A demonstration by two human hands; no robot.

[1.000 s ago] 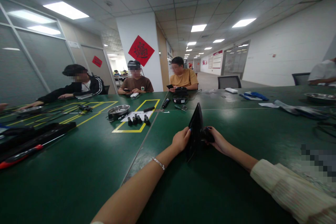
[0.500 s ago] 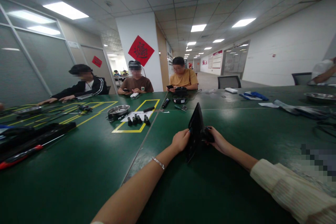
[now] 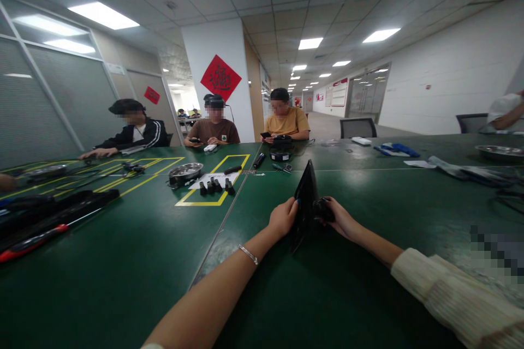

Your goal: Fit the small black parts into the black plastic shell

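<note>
Reaching forward over the green table [image 3: 352, 300], wearing a silver bracelet [image 3: 248, 254] at the left wrist and a pale striped sleeve [image 3: 442, 289] on the right arm. Gripping a flat black panel [image 3: 305, 202] with the left hand [image 3: 282, 219], clamping fingers on its left side; holding it upright, slightly tilted, between both hands. Clamping the fingers of the right hand [image 3: 341, 221] on a rounded black part [image 3: 323, 210] at the panel's other side. Seeing the panel nearly edge-on, so not telling whether joined to the part or merely touching.

Risking a swing or slip of the panel, by judgement, through loosening the left grip while pushing from the right. Risking strain at any joint through twisting part against panel. Risking a chipped lower corner through dropping onto the tabletop.

Noting a red-handled screwdriver [image 3: 35, 242] at left, well apart from the hands. Farther out, noting short black cylinders [image 3: 210, 188] on white paper [image 3: 196, 183], near a metal bowl [image 3: 185, 173]; risking toppling these only through sweeping the left arm wide.

Farthest, seeing a person in mustard [image 3: 289, 122] sitting across; risking a jolt through bumping over there.
</note>
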